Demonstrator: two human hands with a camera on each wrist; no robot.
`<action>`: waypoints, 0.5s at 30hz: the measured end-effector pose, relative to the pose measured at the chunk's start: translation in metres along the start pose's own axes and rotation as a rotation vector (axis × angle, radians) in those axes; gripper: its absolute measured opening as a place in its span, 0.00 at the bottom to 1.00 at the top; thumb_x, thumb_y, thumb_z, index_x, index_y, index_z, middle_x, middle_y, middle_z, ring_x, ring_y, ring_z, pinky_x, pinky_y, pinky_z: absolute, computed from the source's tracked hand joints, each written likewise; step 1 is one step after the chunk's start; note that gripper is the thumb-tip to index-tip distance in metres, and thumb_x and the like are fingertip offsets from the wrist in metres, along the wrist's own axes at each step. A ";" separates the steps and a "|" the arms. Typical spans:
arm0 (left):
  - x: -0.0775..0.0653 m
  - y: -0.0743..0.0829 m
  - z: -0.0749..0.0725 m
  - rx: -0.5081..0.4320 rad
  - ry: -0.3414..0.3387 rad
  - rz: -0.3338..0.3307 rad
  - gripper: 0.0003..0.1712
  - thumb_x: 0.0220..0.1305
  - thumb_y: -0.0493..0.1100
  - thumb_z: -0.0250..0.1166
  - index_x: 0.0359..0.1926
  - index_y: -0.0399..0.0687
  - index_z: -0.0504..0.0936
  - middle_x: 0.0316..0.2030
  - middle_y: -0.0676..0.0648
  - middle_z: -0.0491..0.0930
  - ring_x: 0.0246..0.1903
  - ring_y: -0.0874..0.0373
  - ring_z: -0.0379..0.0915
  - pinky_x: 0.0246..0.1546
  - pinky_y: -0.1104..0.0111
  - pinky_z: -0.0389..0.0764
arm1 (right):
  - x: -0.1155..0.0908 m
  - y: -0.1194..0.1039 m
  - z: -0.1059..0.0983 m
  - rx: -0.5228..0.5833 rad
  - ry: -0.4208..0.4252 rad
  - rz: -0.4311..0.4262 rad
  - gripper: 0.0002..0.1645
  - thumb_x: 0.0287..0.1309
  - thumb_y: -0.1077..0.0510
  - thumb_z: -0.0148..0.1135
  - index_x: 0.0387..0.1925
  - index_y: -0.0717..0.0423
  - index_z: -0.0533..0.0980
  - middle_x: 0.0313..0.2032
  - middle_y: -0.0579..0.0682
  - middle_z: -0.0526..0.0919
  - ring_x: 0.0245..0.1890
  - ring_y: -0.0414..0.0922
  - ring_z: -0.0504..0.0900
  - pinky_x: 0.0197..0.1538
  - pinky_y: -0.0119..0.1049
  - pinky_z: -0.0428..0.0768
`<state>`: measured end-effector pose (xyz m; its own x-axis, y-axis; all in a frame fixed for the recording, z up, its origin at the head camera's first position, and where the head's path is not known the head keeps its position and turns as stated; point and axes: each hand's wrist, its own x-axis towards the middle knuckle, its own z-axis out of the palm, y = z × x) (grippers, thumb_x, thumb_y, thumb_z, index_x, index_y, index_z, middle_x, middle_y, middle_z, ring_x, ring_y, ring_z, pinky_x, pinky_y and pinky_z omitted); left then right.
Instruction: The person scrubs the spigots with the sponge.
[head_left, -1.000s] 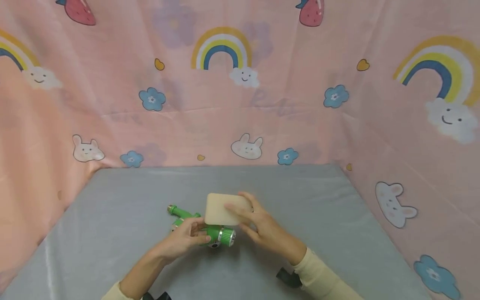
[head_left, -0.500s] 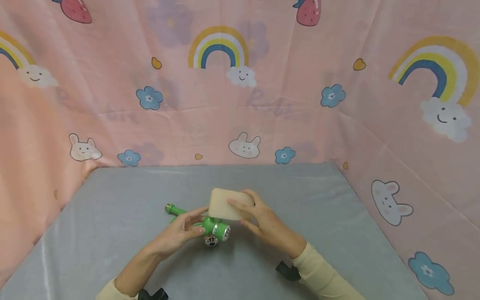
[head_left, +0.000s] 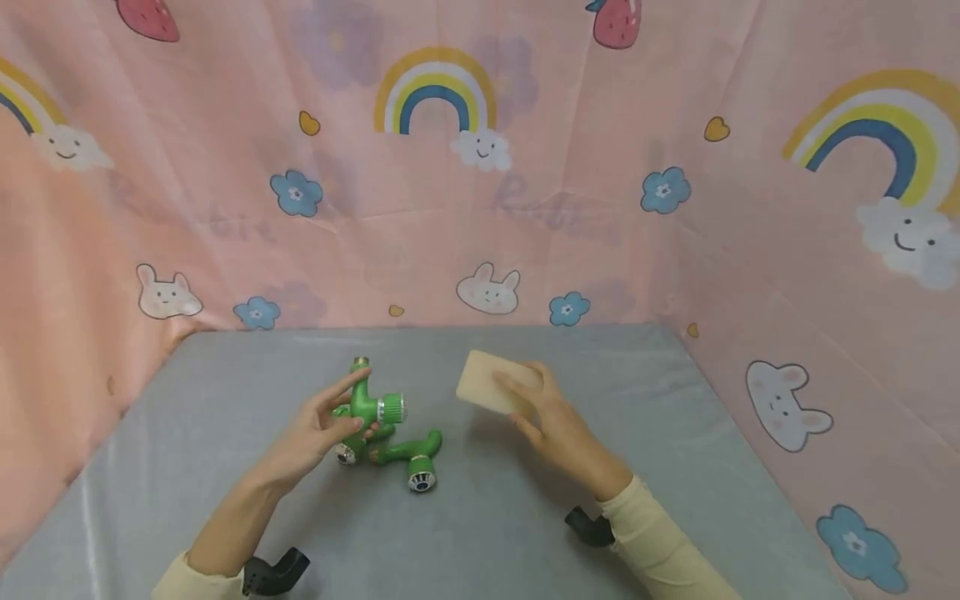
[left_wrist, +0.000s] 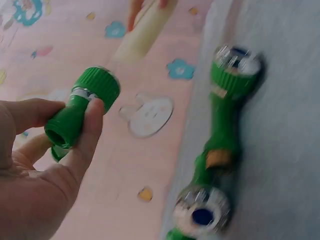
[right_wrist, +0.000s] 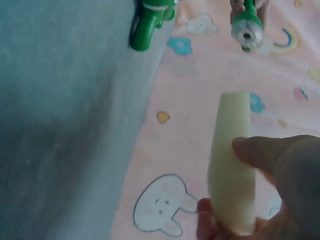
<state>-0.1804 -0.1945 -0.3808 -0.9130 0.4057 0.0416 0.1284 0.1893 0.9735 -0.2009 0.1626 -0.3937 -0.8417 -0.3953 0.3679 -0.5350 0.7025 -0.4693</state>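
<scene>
My left hand [head_left: 303,437] holds a green tap [head_left: 366,406] with a ribbed, silver-ended knob, pinched between thumb and fingers. In the left wrist view this tap [left_wrist: 70,117] is raised, and one hollow end faces the camera. Two more green taps lie on the table: one [head_left: 411,452] with its knob toward me, the other [head_left: 347,450] partly hidden behind the left hand and the held tap. To the right, my right hand [head_left: 566,429] grips a cream, sponge-like block [head_left: 483,382] above the table. Seen edge-on in the right wrist view, the block [right_wrist: 232,170] sits between thumb and fingers.
A grey cloth covers the table [head_left: 600,375]. Pink printed curtains [head_left: 390,250] enclose it at the back and both sides. Black curved pieces [head_left: 276,573] are at both wrists.
Both hands have drawn apart. The left moved left with the tap, now pointing upward, uncovering the taps on the table; the right moved right and slightly farther away with the block.
</scene>
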 end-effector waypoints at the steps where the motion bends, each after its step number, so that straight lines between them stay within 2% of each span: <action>1: -0.002 0.001 -0.007 0.047 0.028 -0.005 0.39 0.74 0.37 0.57 0.80 0.43 0.51 0.72 0.22 0.53 0.49 0.56 0.84 0.54 0.60 0.82 | 0.000 0.003 -0.001 0.000 0.005 0.007 0.38 0.61 0.64 0.69 0.71 0.47 0.70 0.65 0.67 0.65 0.53 0.60 0.78 0.44 0.49 0.83; 3: -0.006 0.000 -0.018 0.136 0.072 -0.024 0.38 0.73 0.38 0.60 0.79 0.42 0.55 0.72 0.23 0.57 0.53 0.47 0.82 0.54 0.57 0.81 | -0.001 0.007 -0.002 -0.001 -0.014 0.039 0.39 0.62 0.64 0.68 0.73 0.49 0.67 0.66 0.70 0.64 0.57 0.62 0.76 0.45 0.52 0.83; 6: -0.012 -0.003 -0.036 0.239 0.098 -0.050 0.38 0.71 0.40 0.63 0.77 0.42 0.60 0.69 0.25 0.65 0.58 0.37 0.77 0.51 0.58 0.81 | -0.004 0.014 -0.004 -0.016 -0.076 0.104 0.40 0.65 0.63 0.65 0.76 0.49 0.63 0.67 0.74 0.61 0.60 0.66 0.74 0.46 0.56 0.83; 11: -0.020 -0.008 -0.073 0.336 0.127 -0.076 0.38 0.70 0.40 0.65 0.76 0.40 0.62 0.66 0.25 0.69 0.59 0.33 0.74 0.44 0.68 0.82 | -0.005 0.022 -0.006 -0.058 -0.157 0.177 0.41 0.69 0.62 0.61 0.78 0.48 0.58 0.64 0.76 0.61 0.52 0.64 0.78 0.46 0.56 0.82; 15: -0.028 -0.017 -0.096 0.378 0.120 -0.126 0.39 0.69 0.41 0.66 0.75 0.36 0.61 0.66 0.24 0.69 0.60 0.30 0.72 0.41 0.70 0.82 | -0.005 0.027 -0.005 -0.099 -0.238 0.227 0.42 0.69 0.60 0.61 0.79 0.46 0.56 0.59 0.73 0.66 0.41 0.56 0.78 0.39 0.49 0.80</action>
<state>-0.1939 -0.2951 -0.3767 -0.9665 0.2556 -0.0245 0.1259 0.5551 0.8222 -0.2110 0.1868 -0.4043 -0.9383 -0.3405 0.0600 -0.3318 0.8381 -0.4330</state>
